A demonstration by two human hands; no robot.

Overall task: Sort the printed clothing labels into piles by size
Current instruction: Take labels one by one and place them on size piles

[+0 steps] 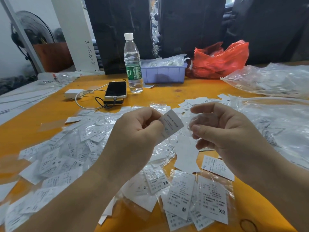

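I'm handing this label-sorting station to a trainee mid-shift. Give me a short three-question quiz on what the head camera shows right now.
1. True or false: the left hand pinches a white printed clothing label.
2. Which stands right beside the clear plastic water bottle? A) lilac plastic bin B) red plastic bag C) black floor fan
3. Fill in: the dark smartphone lies on the ____ table.

Key: 1 true; 2 A; 3 orange.
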